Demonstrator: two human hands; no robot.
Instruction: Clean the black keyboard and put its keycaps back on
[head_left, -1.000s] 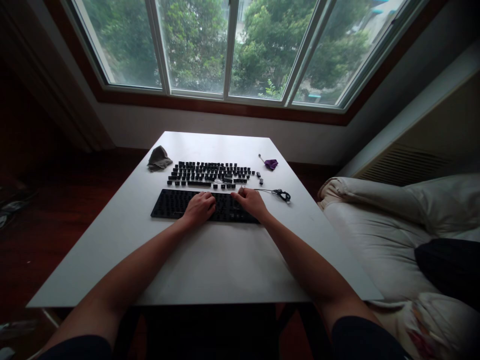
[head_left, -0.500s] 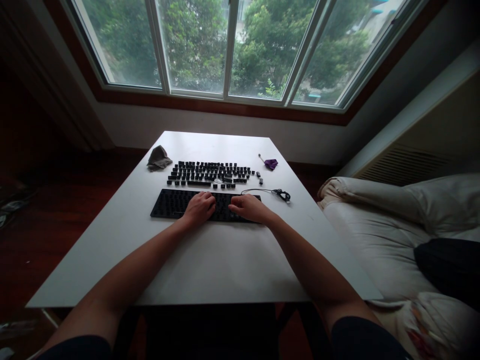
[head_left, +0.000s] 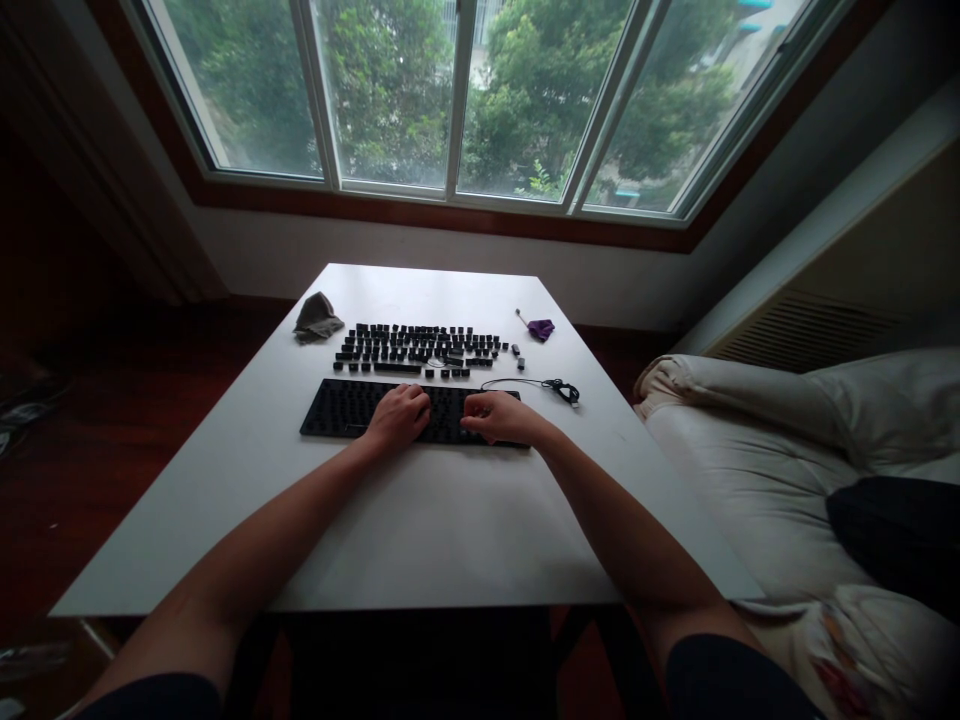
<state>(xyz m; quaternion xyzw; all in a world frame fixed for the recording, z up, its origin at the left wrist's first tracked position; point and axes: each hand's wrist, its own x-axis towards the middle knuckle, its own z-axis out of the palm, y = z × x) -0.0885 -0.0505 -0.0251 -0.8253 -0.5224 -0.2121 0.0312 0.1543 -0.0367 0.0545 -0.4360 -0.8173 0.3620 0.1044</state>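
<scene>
Bracing keyboard (head_left: 341, 405) with left hand (head_left: 401, 412) | working right hand (head_left: 496, 414) there | hiding fingertips, leaving both grips unclear | likely needing steady aim

You can read no text, label, brand, number or sign anywhere in this view; the keycaps (head_left: 397, 367) near the far side of the keyboard (head_left: 345, 408) show no legible characters.

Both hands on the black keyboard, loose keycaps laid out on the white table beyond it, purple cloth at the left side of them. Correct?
Not quite: the head view shows the purple cloth to the right of the loose keycaps. Rest stands.
</scene>
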